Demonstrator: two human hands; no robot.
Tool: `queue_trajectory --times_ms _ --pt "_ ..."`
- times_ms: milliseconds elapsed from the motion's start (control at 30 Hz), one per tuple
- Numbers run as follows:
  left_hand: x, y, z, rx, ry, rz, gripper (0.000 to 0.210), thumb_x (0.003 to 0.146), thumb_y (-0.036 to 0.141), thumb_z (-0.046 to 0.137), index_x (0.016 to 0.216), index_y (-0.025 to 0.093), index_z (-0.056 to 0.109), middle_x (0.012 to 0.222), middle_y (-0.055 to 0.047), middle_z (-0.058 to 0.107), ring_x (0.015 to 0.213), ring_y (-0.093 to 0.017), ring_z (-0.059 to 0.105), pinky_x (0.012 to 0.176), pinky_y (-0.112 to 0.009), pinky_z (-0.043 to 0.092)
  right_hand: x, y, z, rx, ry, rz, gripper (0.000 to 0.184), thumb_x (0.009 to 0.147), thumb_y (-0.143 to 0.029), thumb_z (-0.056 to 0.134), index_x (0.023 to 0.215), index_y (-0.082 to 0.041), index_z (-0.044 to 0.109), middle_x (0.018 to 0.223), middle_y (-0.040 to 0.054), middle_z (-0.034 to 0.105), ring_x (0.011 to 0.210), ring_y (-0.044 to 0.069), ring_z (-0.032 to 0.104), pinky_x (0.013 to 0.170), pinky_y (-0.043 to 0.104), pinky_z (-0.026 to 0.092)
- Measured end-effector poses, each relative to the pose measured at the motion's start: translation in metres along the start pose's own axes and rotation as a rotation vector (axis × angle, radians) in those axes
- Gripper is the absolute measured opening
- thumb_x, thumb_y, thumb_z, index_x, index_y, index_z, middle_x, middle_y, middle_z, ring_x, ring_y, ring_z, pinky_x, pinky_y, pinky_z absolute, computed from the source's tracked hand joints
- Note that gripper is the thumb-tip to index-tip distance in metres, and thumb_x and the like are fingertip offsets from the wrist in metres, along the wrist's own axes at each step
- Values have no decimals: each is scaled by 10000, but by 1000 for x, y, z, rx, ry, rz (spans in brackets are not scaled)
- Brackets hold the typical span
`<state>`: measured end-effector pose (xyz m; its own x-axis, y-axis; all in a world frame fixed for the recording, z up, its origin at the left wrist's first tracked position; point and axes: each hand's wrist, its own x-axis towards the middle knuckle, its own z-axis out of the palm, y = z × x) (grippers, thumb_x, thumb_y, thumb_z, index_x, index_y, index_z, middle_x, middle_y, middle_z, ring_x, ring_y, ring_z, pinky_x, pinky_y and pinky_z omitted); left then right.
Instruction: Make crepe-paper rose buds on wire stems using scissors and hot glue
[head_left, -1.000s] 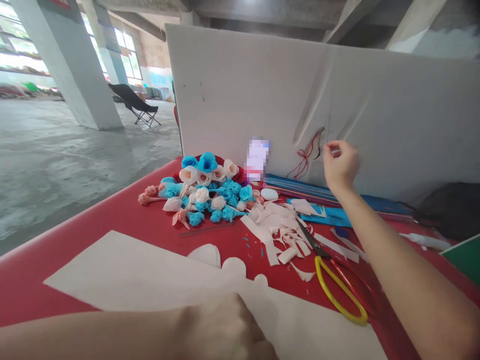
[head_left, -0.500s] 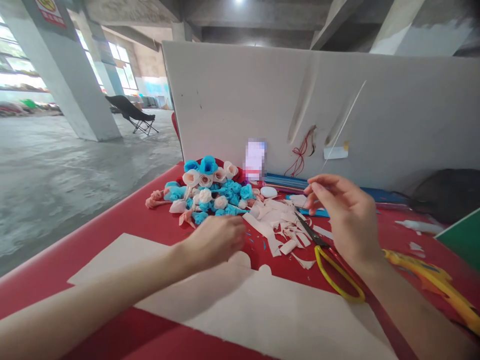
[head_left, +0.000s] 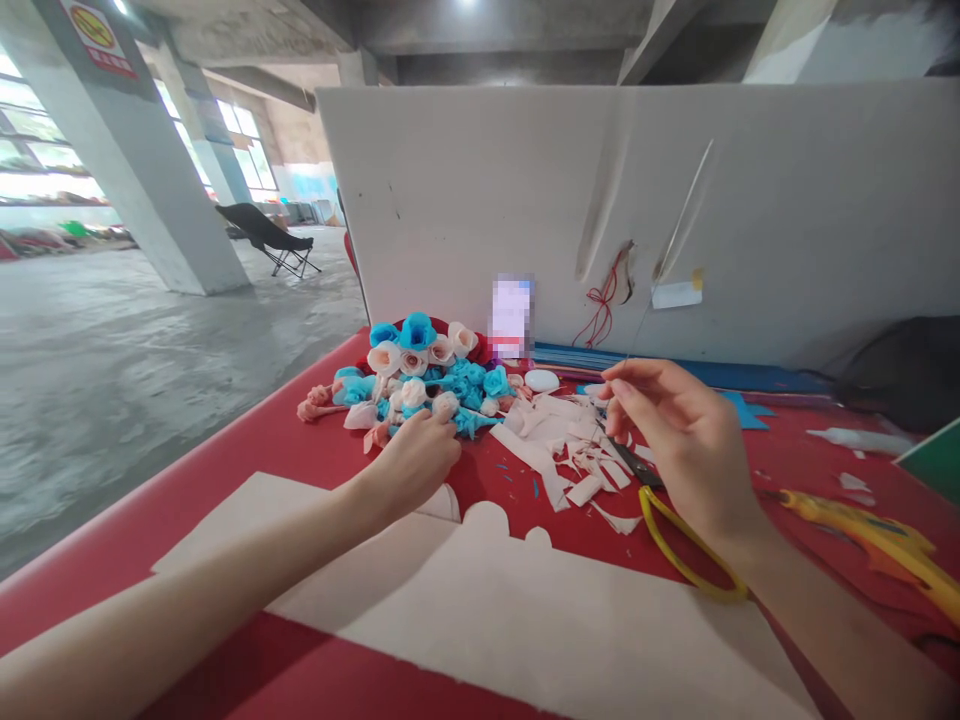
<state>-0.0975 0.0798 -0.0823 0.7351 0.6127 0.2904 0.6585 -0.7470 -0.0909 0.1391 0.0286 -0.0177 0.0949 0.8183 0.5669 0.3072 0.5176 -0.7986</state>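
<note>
Flowers [head_left: 469, 378] now nearer my left hand [head_left: 421, 452], likely within reach; its grip I can't tell; right hand [head_left: 686, 435] pinches thin strand [head_left: 682, 215].

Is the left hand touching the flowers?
Cannot tell: in the head view the left hand overlaps the near side of the flowers, hiding any contact or gap.

From my remote seat, one sign [head_left: 97, 40] on the near pillar [head_left: 146, 170], red-ringed yellow disc [head_left: 91, 26], red band [head_left: 112, 64] beneath, lettering too blurred for me, upright screen [head_left: 512, 312] pixelated.
</note>
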Motion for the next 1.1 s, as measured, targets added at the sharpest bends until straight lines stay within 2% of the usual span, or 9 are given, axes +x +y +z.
queue_trajectory --times_ms 267,467,667,833,967,1100 --pt "1 4 -4 157 -103 -60 293 844 287 482 1099 143 505 1102 -88 537 932 -185 554 784 -383 481 1 0 1 -10 1 -19 63 815 -217 523 816 -190 579 579 -27 529 515 87 498 483 190 423" --pt "3 6 -7 278 -221 -85 288 843 285 485 1093 143 508 1094 -85 541 929 -184 556 778 -378 483 1 1 0 0 7 -21 63 815 -218 527 818 -181 577 625 -20 540 549 84 516 494 183 426" --pt "6 9 -9 377 -323 -88 206 837 262 499 962 110 559 948 -61 589 855 -161 574 729 -344 492 1 0 1 11 11 -25 61 812 -217 533 815 -182 582 669 -18 558 513 64 494 489 177 429" --pt "8 14 -14 405 -358 -73 146 823 233 519 804 101 578 826 -34 597 835 -153 573 713 -326 484 0 -2 -1 19 17 -27 58 817 -200 528 822 -182 583 635 -23 551 513 66 495 496 174 438" --pt "10 18 -18 398 -379 -60 134 822 221 520 807 103 580 843 -36 601 846 -154 573 727 -333 484 0 -4 -2 31 40 -35 58 817 -198 531 834 -181 584 680 -12 567 527 69 511 507 180 448" --pt "10 15 -13 350 -365 -51 153 828 237 512 870 106 579 895 -47 600 865 -160 572 747 -349 484 0 -4 -3 47 43 -30 61 817 -203 533 839 -183 586 722 -4 573 492 63 496 485 189 443"
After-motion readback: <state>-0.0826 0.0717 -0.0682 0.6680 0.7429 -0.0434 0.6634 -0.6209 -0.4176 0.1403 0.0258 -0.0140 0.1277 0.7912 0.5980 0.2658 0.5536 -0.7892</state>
